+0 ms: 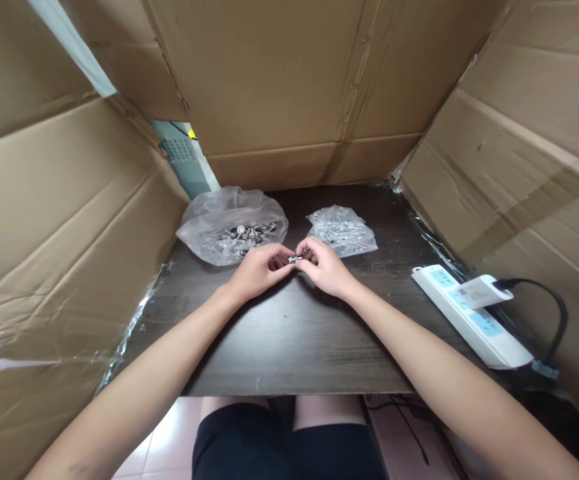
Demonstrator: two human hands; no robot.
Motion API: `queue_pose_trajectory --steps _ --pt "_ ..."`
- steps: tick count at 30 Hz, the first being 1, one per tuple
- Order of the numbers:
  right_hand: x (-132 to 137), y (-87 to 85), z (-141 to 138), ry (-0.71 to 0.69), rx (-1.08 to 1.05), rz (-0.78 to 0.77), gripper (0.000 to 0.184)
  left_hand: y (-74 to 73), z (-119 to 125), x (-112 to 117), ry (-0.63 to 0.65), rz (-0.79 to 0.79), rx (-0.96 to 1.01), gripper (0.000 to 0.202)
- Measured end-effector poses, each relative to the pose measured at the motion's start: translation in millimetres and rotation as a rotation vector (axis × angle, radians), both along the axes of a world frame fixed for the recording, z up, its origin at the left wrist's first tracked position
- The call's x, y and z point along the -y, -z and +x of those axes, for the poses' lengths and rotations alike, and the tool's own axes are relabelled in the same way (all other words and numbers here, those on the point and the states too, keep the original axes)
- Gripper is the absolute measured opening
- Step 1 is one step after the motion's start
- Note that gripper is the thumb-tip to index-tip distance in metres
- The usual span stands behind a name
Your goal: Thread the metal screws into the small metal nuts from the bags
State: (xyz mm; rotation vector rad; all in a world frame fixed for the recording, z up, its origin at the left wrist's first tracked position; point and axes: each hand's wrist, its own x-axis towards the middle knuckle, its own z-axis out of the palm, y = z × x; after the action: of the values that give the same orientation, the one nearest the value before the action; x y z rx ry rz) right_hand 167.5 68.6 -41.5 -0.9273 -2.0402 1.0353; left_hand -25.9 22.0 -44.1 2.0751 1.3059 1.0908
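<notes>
A small silver metal bolt (295,259) is pinched between both hands above the dark table. My left hand (262,270) grips its left end with thumb and fingers. At the other end, my right hand (323,265) is closed on it with thumb and bent fingers, which partly hide it. Just behind my left hand lies an open clear plastic bag (202,230) with many loose metal bolts (254,233) in it. A smaller clear plastic bag (352,233) lies behind my right hand; its contents are hard to make out.
The dark wooden table (289,340) has cardboard walls at the left (69,227), back (279,80) and right (534,167). A white power strip (479,327) lies at the right, with a white plug-in adapter (482,291) and a black cable (562,313).
</notes>
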Motion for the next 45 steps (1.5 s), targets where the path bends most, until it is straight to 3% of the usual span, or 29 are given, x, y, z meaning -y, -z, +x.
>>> queue_pose_trajectory --steps 2,5,8,10,18,25,32,39,45 --pt "-0.2 1.1 0.2 0.009 -0.01 -0.016 0.012 0.2 0.0 0.1 -0.001 0.005 0.002 0.016" --pt "-0.3 0.7 -0.1 -0.007 0.014 0.019 0.005 -0.7 0.4 0.4 -0.005 0.013 0.008 0.015" --pt "-0.4 -0.7 0.0 -0.026 0.029 0.025 0.03 -1.7 1.1 0.8 -0.012 0.004 0.006 0.015" --pt "-0.7 -1.1 0.4 -0.016 0.017 0.004 0.037 -1.8 1.4 0.7 -0.015 -0.001 0.004 0.017" --pt "-1.2 -1.9 0.7 -0.002 0.012 -0.007 0.01 -1.2 0.0 0.2 0.0 0.009 0.001 0.016" --pt "-2.0 -1.8 0.5 -0.008 0.028 0.004 0.035 -1.9 2.0 0.8 -0.011 -0.002 0.007 0.018" --pt "-1.7 -3.0 1.7 -0.016 0.007 -0.014 0.016 -1.7 0.5 1.2 -0.008 -0.008 -0.004 0.018" --pt "-3.7 -0.3 2.7 -0.077 0.006 -0.013 0.033 -0.6 0.8 1.3 -0.005 -0.022 0.008 0.016" --pt "-4.1 0.4 1.9 -0.02 0.025 0.037 0.024 -2.7 1.7 1.5 -0.005 -0.003 -0.002 0.018"
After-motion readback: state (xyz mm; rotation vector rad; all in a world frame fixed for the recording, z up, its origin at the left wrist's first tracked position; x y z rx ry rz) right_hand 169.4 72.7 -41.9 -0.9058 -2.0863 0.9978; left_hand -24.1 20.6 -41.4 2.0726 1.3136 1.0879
